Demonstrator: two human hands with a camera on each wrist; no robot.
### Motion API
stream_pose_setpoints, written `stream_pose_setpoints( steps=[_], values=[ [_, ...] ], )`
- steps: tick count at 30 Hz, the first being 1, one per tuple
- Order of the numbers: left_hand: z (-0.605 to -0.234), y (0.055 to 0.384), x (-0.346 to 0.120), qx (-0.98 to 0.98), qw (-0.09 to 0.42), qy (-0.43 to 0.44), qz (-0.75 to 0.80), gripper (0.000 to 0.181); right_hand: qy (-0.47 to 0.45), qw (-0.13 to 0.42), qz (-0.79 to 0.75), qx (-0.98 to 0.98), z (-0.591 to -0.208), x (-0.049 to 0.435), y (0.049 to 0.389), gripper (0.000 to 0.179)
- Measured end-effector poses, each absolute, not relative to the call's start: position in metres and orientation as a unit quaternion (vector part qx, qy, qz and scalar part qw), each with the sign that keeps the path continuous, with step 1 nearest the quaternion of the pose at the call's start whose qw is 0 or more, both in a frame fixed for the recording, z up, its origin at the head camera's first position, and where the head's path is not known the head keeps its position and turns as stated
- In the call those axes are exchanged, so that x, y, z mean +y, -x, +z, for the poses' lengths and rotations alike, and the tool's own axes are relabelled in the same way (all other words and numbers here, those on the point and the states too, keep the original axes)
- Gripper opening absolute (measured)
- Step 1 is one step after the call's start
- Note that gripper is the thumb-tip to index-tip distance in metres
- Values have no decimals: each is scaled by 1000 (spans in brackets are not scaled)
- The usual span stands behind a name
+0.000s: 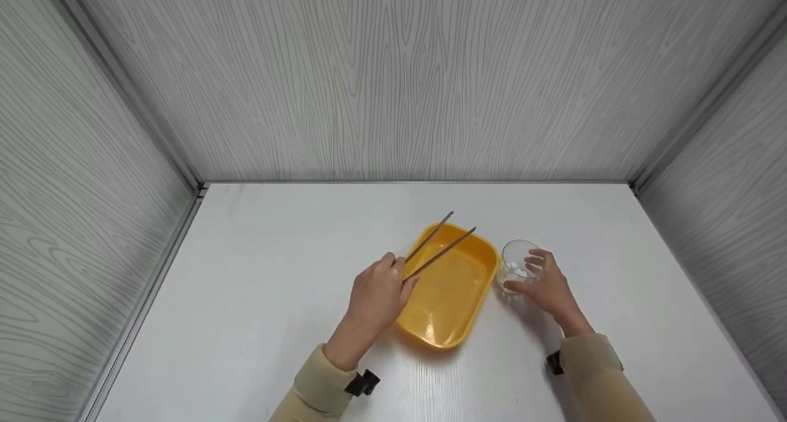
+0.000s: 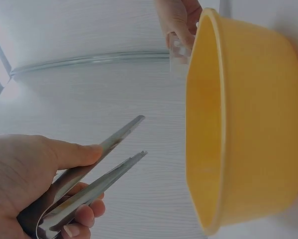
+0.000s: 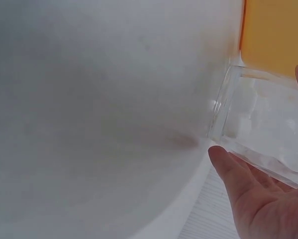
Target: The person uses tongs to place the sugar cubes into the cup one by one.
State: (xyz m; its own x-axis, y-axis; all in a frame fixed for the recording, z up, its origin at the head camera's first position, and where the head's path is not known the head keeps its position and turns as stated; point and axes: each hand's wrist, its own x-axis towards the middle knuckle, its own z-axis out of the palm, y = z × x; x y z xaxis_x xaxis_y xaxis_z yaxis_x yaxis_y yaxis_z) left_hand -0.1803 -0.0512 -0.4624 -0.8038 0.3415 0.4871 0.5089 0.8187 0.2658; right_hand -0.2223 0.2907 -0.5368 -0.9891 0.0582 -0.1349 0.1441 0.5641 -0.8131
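My left hand [image 1: 382, 290] grips a pair of metal tongs [image 2: 84, 191], with the thumb on one arm and the fingers round the other. The tongs' two tips stand apart. They are held above a yellow plastic basin [image 1: 439, 293], whose visible inside is bare. To the right of the basin, my right hand [image 1: 547, 286] is curved round a clear glass [image 1: 516, 256], thumb in front and fingers on the far right side. The glass stands upright on the table, close to the basin's wall. Small whitish pieces appear inside it in the left wrist view, too blurred to name.
The white table [image 1: 276, 274] is enclosed by grey wood-grain panels [image 1: 393, 83] at the back and both sides. Dark wrist-camera mounts [image 1: 363, 382] sit at both sleeves.
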Motion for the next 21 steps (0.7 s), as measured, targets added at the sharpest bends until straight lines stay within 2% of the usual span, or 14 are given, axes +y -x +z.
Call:
stream_pose_setpoints(
  steps=[13, 21],
  values=[
    [-477, 187, -82, -938, 220, 172, -203, 28, -37, 48, -467, 882, -538, 296, 222, 94],
    [-492, 191, -106, -949, 200, 136, -202, 26, -30, 68, -468, 881, -535, 297, 221, 90]
  ],
)
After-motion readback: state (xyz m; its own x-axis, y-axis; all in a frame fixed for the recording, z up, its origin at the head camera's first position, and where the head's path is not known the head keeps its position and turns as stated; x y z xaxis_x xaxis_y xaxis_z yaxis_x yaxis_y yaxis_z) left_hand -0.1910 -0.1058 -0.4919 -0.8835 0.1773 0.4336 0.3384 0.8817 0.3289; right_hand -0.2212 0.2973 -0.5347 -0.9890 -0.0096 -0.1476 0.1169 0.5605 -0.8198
